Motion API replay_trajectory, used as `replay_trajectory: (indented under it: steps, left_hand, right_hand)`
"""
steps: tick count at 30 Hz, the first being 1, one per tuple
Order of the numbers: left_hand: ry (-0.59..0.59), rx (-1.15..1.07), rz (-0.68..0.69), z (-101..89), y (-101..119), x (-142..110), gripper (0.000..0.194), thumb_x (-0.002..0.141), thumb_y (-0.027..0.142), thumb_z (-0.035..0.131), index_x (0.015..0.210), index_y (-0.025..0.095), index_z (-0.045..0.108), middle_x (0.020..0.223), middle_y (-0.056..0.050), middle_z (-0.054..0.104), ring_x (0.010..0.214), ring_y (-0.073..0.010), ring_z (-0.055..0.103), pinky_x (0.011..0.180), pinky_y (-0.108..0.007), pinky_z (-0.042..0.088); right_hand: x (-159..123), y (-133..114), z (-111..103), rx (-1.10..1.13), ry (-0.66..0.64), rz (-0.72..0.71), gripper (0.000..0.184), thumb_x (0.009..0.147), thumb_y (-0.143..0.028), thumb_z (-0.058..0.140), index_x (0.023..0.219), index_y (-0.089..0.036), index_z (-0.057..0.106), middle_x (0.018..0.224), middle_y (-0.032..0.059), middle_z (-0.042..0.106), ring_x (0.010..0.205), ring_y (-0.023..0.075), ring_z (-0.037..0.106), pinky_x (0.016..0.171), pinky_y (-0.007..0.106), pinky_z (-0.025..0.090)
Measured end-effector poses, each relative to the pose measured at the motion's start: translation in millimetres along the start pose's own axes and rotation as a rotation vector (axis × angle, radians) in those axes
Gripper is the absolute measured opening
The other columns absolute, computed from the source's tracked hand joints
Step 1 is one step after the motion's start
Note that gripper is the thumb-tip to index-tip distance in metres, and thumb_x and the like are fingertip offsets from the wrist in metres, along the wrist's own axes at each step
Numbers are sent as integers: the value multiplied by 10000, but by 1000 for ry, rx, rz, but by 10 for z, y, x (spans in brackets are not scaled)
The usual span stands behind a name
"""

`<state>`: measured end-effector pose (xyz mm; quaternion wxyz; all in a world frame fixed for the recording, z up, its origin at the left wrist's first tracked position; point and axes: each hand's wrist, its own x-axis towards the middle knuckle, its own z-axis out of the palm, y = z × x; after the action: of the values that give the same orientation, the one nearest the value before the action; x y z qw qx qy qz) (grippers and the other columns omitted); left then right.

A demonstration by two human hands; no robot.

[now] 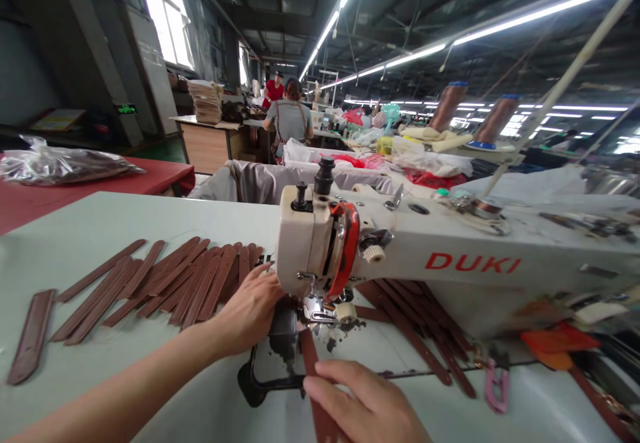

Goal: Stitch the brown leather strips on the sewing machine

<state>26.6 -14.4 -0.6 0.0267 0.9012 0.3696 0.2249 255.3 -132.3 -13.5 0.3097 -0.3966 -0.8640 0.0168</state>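
1. Head view: the right hand [370, 406] lies low in the picture, its grip closed with fingers flat on top of a brown leather strap [311, 356], pressing it to the tabletop [100, 229].
2. That strap runs from under the right hand up to the presser foot [315, 311] of the sewing machine [450, 263], on the dark needle plate [273, 369].
3. The left hand [250, 309] rests just left of the presser foot, fingers curled loosely against the machine head; whether it has hold of anything cannot be told, since its fingertips are hidden.
4. A fanned row of brown straps [165, 283] lies on the tabletop left of the left hand, with a single strap [31, 336] well apart at the far left.
5. More straps [420, 326] lie under the machine arm on the right, near pink thread snips [497, 383].
6. Behind the tabletop, a person in a grey top [290, 119] sits facing away.
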Motion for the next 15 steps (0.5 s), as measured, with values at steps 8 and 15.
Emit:
replay_trajectory:
  steps: [8,15]
  left_hand:
    - [-26,43,85,-154,-99,-288,467,830,-14,332,1140,181,622,1197,-87,634,1199,-253,540,1117,-544,287]
    - [68,-93,184,207,328,-554,536,825,52,421,1354,122,466,1301,-119,591,1211,-196,555,1020,-297,478]
  right_hand:
    - [53,129,598,12,5,2,247,942,-147,465,1088,-189,660,926,65,683,814,185,622,799,287,547]
    - [-77,146,717,47,-105,131,206,941,-164,468,1043,-192,644,913,62,645,825,204,603,806,317,519]
